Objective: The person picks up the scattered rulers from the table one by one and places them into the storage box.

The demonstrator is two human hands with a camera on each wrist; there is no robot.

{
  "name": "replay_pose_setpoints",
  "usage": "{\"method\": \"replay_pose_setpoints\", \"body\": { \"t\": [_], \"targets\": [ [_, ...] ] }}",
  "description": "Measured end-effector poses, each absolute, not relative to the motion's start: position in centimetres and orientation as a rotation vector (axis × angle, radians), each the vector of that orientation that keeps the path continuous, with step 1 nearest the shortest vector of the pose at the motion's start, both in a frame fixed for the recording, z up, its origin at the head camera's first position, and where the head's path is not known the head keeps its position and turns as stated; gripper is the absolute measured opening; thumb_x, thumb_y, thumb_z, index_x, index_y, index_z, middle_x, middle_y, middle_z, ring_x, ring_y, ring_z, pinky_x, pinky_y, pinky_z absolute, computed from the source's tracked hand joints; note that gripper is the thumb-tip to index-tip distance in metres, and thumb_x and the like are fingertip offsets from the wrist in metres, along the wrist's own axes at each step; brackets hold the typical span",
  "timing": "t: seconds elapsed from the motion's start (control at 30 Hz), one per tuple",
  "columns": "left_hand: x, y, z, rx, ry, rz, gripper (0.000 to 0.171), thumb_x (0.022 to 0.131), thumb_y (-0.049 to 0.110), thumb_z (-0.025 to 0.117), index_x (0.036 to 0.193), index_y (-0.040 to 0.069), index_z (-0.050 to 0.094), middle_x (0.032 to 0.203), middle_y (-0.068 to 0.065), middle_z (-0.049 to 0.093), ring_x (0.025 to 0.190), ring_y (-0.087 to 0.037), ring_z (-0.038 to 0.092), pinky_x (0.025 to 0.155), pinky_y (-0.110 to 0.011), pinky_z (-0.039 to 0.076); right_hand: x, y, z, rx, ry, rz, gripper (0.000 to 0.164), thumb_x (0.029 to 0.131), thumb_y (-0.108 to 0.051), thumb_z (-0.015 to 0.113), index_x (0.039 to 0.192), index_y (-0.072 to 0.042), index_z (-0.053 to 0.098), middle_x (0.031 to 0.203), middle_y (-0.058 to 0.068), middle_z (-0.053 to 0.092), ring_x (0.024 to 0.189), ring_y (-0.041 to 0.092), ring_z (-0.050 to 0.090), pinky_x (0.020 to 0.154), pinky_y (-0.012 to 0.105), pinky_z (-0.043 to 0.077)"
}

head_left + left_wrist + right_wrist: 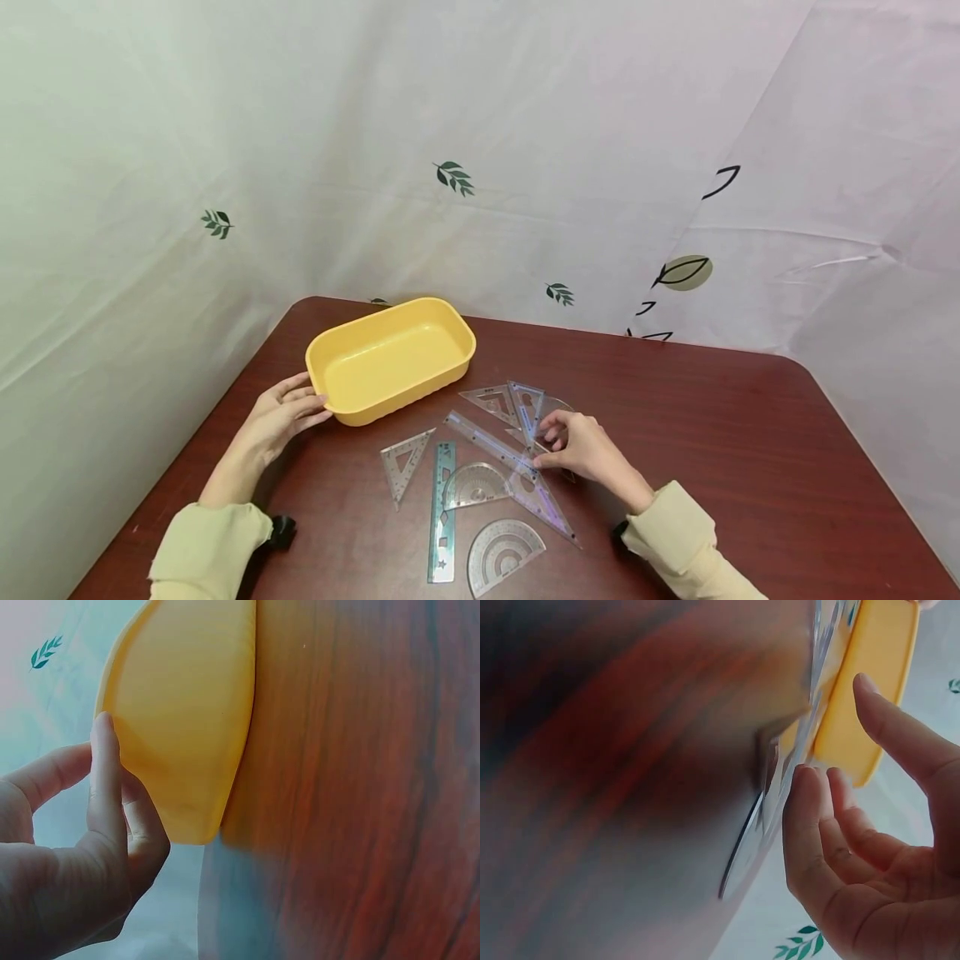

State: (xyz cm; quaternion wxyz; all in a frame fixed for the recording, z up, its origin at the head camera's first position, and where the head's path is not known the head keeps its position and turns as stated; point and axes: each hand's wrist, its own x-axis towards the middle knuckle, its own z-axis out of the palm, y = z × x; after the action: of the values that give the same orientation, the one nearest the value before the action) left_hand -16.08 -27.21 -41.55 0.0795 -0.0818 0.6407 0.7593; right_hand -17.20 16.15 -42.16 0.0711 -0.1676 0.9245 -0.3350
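Two-handed work at a table. The left hand grips the rim of the yellow tray at its near left corner; the tray sits upright toward the table's back left, near the rear edge. The right hand holds nothing visible: its thumb and fingers stand parted at the overlapping clear pieces, among them a blue-marked ruler (contact cannot be told). The step in hand appears to be picking one piece from this heap; the next move calls for pinching a single thin edge and parting it from its neighbours. Nearer the person, the teal ruler meets one protractor; the lone set square, left, lies apart. Only a narrow gap separates heap and tray, whereas wide room extends rightward of the right hand.
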Motion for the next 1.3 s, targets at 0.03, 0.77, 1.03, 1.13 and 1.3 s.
{"method": "replay_pose_setpoints", "body": {
  "t": [0.03,0.77,1.03,1.13,1.3],
  "targets": [
    [-16.0,-27.1,-41.5,-0.247,1.916,2.275,0.083,0.091,-0.007,0.056,0.149,-0.008,-0.003,0.094,0.006,0.059,0.083,-0.005,0.065,0.076,-0.023,0.06,-17.1,16.0,-42.2,-0.511,2.776,-1.008,0.037,0.065,-0.02,0.089,0.092,-0.008,0.067,0.076,-0.001,0.063,0.064,0.005,0.055,0.059,0.017,0.045],
    [-15.5,-26.8,-41.5,-0.309,1.895,2.276,0.085,0.091,-0.006,0.058,0.151,-0.004,-0.002,0.095,0.006,0.059,0.083,-0.005,0.066,0.076,-0.022,0.06,-15.6,14.0,-42.3,-0.583,2.857,-0.886,0.031,0.059,-0.015,0.09,0.075,-0.012,0.064,0.064,-0.007,0.06,0.058,0.0,0.05,0.056,0.019,0.043],
    [-15.5,-26.8,-41.5,-0.301,1.89,2.283,0.085,0.091,-0.006,0.057,0.151,-0.004,-0.004,0.096,0.006,0.058,0.083,-0.004,0.065,0.076,-0.022,0.06,-15.7,13.3,-41.8,-0.566,2.865,-0.784,0.031,0.058,-0.016,0.091,0.072,-0.013,0.064,0.058,-0.01,0.057,0.057,0.004,0.049,0.062,0.031,0.047],
    [-15.5,-26.8,-41.5,-0.303,1.892,2.278,0.085,0.091,-0.006,0.057,0.151,-0.004,-0.004,0.097,0.006,0.058,0.084,-0.004,0.066,0.076,-0.022,0.06,-15.8,13.3,-41.7,-0.562,2.853,-0.781,0.031,0.058,-0.015,0.091,0.072,-0.012,0.064,0.058,-0.01,0.056,0.055,0.004,0.048,0.06,0.029,0.046],
    [-15.5,-26.8,-41.5,-0.309,1.885,2.276,0.086,0.091,-0.006,0.058,0.152,-0.003,-0.003,0.097,0.007,0.059,0.084,-0.004,0.066,0.076,-0.023,0.06,-15.8,13.4,-41.5,-0.581,2.835,-0.782,0.03,0.057,-0.014,0.09,0.073,-0.012,0.064,0.058,-0.01,0.055,0.054,0.003,0.047,0.059,0.026,0.044]
  ]
}}
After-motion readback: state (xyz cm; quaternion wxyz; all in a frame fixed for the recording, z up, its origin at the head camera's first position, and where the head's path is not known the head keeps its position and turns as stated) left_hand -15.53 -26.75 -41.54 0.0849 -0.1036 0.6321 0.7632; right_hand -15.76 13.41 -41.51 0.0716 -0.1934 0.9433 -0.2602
